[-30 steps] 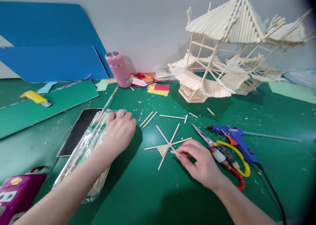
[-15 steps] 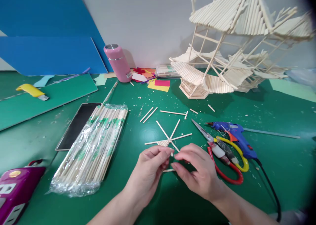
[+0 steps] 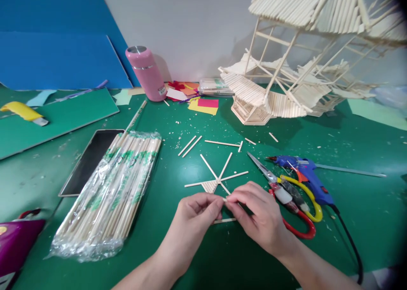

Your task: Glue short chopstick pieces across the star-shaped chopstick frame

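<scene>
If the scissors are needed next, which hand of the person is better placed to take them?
The right hand, I think: it is close beside the scissors, while the left hand is farther away.

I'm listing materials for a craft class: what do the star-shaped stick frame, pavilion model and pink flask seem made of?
Star-shaped stick frame: probably bare wood; its spokes are pale and matt.
Pavilion model: likely bare wood too, its roofs being rows of pale rods.
Pink flask: glossy metal or plastic, unclear which; its silvery, reflective top suggests metal.
</scene>
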`<state>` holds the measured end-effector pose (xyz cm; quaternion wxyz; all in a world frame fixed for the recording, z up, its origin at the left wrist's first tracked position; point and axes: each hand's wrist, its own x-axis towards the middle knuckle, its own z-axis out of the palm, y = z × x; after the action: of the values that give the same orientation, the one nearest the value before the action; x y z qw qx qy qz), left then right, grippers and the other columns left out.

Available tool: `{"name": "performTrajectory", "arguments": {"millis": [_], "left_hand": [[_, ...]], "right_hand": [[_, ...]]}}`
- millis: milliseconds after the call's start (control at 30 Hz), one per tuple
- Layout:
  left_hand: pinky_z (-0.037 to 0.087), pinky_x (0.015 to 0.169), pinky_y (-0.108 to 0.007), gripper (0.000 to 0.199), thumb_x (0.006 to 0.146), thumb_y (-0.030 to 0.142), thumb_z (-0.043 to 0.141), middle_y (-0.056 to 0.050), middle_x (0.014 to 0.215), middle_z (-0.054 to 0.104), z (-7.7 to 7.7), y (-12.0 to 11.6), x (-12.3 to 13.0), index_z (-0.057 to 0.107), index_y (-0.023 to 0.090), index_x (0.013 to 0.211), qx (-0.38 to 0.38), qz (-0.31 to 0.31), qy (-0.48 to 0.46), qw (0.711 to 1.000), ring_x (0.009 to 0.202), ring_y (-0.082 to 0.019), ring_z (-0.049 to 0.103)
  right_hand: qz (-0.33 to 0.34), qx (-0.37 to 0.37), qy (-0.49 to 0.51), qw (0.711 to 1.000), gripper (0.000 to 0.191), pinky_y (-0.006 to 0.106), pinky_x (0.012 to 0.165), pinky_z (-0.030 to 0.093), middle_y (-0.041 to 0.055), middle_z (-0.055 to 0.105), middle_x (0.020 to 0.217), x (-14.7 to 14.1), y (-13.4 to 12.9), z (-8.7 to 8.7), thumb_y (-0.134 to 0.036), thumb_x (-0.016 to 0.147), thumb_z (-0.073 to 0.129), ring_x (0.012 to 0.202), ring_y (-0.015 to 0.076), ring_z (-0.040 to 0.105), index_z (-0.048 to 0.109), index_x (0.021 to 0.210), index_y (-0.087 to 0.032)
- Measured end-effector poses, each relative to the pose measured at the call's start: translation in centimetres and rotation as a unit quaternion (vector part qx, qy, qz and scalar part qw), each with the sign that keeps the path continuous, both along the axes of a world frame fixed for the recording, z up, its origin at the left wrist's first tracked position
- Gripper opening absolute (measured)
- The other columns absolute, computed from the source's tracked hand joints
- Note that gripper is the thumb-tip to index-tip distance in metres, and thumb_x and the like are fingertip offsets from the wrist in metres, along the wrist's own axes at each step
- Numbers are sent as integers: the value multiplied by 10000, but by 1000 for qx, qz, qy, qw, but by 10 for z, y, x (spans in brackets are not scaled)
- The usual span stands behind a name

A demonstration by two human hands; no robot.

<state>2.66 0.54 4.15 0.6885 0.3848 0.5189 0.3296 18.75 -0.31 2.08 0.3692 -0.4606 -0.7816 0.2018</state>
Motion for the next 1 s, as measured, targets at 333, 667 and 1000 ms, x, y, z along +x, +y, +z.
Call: {"name": "performTrajectory", "arguments": {"millis": [333, 667, 1000], "left_hand": [[424, 657, -305, 131, 778, 116, 503, -38, 777, 589, -22, 26, -7, 597, 168, 852, 467, 2, 329, 821, 719, -158, 520], [370, 669, -359, 213, 748, 164, 500, -70, 875, 541, -36, 21, -10, 547, 172, 956, 452, -110, 379, 800, 793, -207, 476], [357, 653, -353, 195, 752, 121, 488, -66, 873, 530, -41, 23, -8, 550, 166, 932, 457, -120, 398, 786, 795, -205, 457]], "right_hand": [[-49, -36, -103, 993, 135, 304, 665, 457, 41, 574, 786, -2, 23, -10, -224, 838, 502, 774, 171, 543, 634, 853, -203], [-35, -82, -99, 991, 135, 317, 659, 437, 47, 582, 766, -4, 23, -17, -222, 842, 497, 750, 172, 535, 629, 838, -197], [-40, -88, -89, 991, 116, 321, 660, 433, 47, 579, 767, -5, 24, -20, -204, 834, 512, 749, 173, 531, 627, 846, -197]]}}
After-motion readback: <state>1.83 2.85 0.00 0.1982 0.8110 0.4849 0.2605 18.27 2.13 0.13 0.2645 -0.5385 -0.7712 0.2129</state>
